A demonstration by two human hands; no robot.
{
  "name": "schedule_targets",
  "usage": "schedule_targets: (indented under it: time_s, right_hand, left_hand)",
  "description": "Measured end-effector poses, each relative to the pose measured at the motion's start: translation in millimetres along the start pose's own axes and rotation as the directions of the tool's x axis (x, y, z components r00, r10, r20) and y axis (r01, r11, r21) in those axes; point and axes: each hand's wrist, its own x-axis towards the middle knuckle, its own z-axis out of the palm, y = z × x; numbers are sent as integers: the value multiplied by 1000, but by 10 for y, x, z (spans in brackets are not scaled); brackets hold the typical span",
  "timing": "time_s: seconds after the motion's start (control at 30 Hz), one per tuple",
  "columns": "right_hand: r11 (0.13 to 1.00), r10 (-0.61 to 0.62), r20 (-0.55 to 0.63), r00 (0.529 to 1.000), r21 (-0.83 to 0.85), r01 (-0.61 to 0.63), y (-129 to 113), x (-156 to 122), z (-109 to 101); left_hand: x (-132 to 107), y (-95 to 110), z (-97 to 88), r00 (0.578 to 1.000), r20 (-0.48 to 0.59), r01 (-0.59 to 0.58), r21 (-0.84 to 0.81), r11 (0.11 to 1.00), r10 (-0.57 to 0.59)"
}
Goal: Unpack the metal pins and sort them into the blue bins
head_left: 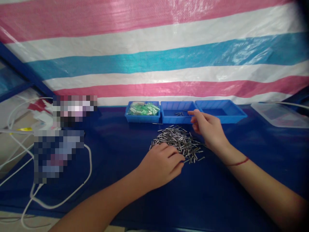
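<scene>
left hand (164, 164) part-hiding silver metal pin pile (177, 138), can't tell grip | right hand (209, 130) pinching pin (185, 110) over blue plastic bin (173, 120), blue table (205, 199) back edge | left-edge clutter (59, 158) pixelated

The head camera looks forward and down from close above the bench (205, 199), facing the sheet (164, 48) behind it.

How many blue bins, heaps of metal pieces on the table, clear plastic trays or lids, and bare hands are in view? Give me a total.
Blue bins: 3
Heap of metal pieces: 1 (single pieces overlap too much to count)
Clear plastic tray or lid: 1
Bare hands, left hand and right hand: 2
Total: 7
</scene>
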Motion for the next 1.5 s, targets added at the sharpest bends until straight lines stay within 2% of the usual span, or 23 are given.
schedule_targets:
  time_s: [0.13, 0.2, 0.37, 0.57, 0.8, 1.2, 1.5]
  right_hand:
    - [1000, -18, 37, 999, 25, 17, -61, -86, -14]
    - [999, -43, 67, 997, 34, 41, -71, -138, -21]
    - [996, -85, 146, 986, 37, 80, -52, -236, -53]
    - [995, -98, 154, 983, 38, 93, -55, -289, -84]
    - [995, -97, 174, 980, 21, 95, -28, -292, -56]
    - [996, -87, 192, 977, -13, 91, -23, -325, -31]
    - [995, -83, 211, 974, -29, 92, -70, -358, -31]
  left_hand:
    - [10, 88, 185, 982, 36, -189, 170, 967, 186]
    - [15, 116, 255, 972, 48, -237, 222, 946, 232]
    - [27, 104, 313, 969, 42, -246, 306, 920, 245]
    - [68, 81, 309, 969, 33, -240, 359, 902, 245]
    - [103, 67, 341, 966, 35, -253, 311, 916, 255]
    - [139, 42, 354, 959, -2, -265, 347, 899, 284]
    - [135, 22, 275, 938, 42, -337, 348, 875, 345]
